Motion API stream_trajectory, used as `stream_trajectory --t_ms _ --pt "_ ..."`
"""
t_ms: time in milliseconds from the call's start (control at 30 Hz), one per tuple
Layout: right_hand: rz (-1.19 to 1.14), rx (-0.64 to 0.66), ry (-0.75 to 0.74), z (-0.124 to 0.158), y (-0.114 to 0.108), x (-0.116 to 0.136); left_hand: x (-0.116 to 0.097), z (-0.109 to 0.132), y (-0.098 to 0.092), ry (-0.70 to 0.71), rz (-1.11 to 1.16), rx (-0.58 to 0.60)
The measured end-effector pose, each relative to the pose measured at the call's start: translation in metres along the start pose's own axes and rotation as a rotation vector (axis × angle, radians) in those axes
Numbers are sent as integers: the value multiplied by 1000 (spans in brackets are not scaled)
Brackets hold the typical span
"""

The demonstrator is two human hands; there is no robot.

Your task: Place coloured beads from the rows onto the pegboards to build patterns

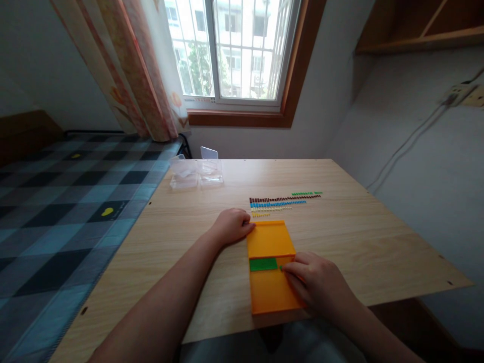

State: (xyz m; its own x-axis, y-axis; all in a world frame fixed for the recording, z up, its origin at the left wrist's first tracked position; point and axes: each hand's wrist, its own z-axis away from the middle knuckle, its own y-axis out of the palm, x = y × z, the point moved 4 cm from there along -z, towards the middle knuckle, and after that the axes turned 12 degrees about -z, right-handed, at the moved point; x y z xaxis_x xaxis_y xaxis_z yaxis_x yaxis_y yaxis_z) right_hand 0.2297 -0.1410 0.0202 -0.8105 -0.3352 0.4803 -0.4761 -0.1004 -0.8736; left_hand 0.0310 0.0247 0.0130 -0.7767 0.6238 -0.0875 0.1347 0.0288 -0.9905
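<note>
An orange two-part tray (270, 237), perhaps an open hinged box, lies near the table's front edge. In its nearer half, a green block of small pieces (263, 264) sits against the upper left corner. My left hand (232, 225) is closed, fingers curled, gripping the tray's far left corner. Over the nearer half, to the right of the green block, my right hand (312, 275) pinches a small green piece (281, 267) between thumb and fingertips. Its outline is partly covered by the fingers.
Beyond the tray run rows of tiny pieces: yellow (260, 215), cream (270, 208), blue (278, 203), brown (283, 198) and green (306, 193). Clear plastic boxes (210, 174) with raised lids stand at the far left of the wooden table (363, 237). A bed (94, 201) adjoins its left side.
</note>
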Motion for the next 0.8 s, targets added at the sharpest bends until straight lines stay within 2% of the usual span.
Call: stream_trajectory --t_ms 367,800 --pt "-5 8 56 -6 5 3 -1 0 1 11 -13 -1" --pt "-11 -19 35 -6 8 -1 -1 0 2 9 -4 3"
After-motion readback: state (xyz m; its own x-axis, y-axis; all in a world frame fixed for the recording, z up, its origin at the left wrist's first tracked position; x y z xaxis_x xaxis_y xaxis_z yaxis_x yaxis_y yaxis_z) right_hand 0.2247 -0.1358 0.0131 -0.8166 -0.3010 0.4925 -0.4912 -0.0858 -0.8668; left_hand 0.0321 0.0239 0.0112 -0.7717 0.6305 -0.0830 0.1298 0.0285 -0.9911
